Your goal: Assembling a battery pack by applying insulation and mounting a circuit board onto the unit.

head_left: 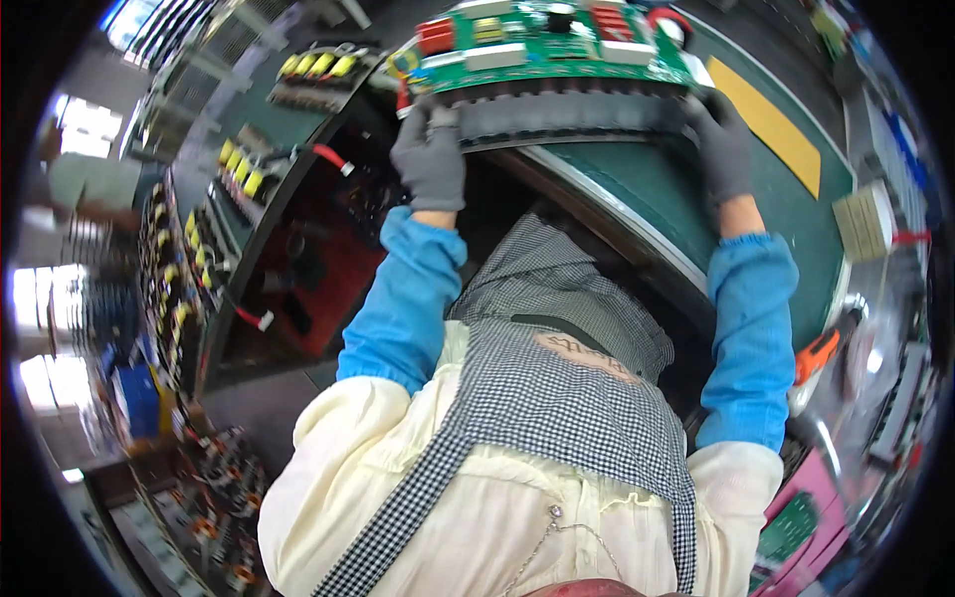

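Note:
A green circuit board assembly [557, 72] with red and white components spans the top of the view, fixed on a dark finned heat sink [567, 116]. My left hand [430, 154], in a grey glove, grips the left end of the assembly with fingers closed. At the opposite end my right hand [721, 144], also gloved in grey, is closed on the heat sink's edge. Both arms reach forward, holding the assembly over the near edge of a green-topped workbench [637, 189]. The fingertips are partly hidden behind the assembly.
A yellow strip [766, 124] lies on the bench at right, near an orange-handled tool [818, 353]. At left, several assemblies with yellow coils [323, 68] stand on another surface, with a red-wired connector [333, 159] at its edge. A pink tray [811, 507] sits lower right.

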Demonstrator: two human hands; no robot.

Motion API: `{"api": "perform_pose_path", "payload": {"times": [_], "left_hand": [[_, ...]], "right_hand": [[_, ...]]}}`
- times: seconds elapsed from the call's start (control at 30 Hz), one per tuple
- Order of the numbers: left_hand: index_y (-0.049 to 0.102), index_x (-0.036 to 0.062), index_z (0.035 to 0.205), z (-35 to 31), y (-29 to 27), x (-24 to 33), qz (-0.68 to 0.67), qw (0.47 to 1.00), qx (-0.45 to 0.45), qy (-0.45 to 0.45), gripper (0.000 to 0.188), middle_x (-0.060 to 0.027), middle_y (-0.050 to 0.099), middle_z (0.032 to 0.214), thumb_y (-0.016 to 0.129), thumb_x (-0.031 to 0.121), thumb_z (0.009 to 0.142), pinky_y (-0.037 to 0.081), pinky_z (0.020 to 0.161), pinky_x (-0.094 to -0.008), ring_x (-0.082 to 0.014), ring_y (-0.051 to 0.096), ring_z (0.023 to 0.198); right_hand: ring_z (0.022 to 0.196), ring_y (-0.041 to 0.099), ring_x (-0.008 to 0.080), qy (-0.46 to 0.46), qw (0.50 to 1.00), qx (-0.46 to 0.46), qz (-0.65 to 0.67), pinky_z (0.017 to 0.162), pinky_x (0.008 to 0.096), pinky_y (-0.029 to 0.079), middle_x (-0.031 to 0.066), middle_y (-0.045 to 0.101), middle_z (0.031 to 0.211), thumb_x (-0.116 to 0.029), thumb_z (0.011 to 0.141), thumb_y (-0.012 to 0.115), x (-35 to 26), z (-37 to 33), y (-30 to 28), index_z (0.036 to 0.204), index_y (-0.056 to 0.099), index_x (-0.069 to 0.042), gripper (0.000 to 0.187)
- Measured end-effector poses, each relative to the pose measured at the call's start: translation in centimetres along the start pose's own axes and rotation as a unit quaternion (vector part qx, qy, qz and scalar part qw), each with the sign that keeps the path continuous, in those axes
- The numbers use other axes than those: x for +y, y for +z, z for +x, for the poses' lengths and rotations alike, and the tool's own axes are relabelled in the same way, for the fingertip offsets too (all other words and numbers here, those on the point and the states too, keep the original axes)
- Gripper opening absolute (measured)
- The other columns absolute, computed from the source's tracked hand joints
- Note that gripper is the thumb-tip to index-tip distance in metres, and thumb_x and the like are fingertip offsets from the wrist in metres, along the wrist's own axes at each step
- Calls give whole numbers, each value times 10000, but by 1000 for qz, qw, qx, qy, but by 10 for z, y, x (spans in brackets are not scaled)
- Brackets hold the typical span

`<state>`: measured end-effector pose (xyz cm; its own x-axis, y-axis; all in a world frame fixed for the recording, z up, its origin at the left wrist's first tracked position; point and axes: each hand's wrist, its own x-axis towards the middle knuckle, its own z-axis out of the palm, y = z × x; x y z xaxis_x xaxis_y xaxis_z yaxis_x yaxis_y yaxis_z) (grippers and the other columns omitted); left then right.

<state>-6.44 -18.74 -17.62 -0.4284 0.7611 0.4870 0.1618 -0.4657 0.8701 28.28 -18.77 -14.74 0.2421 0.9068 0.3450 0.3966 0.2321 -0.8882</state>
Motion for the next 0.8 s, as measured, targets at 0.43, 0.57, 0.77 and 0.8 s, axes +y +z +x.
{"api": "perform_pose_path", "payload": {"times": [0.43,0.57,0.77,0.8], "left_hand": [[663,-26,1207,8,-11,-4,132,989,-7,73,385,-120,724,1037,727,212,911,528,827,-272,-123,652,920],[744,92,1062,7,-11,-1,107,991,25,75,304,-109,696,841,724,298,839,481,811,-380,-252,649,811],[730,54,1093,4,-10,-5,67,996,12,52,305,-109,690,846,728,241,853,518,742,-355,-227,656,777],[689,9,1161,4,-9,-3,69,997,-4,37,344,-95,702,940,722,212,886,521,777,-311,-164,644,854]], "right_hand": [[981,627,172,27,997,6,73,865,308,499,114,666,1114,-227,926,685,7,1,13,1210,621,32,390],[961,640,175,35,997,15,72,855,310,510,125,667,1108,-236,928,689,-5,-4,18,1209,621,40,400],[964,651,183,30,998,27,44,858,314,513,120,691,1053,-240,924,680,6,-4,11,1193,647,26,380],[964,651,183,36,998,40,45,858,314,513,120,691,1053,-240,924,680,9,-4,8,1193,647,26,380]]}}
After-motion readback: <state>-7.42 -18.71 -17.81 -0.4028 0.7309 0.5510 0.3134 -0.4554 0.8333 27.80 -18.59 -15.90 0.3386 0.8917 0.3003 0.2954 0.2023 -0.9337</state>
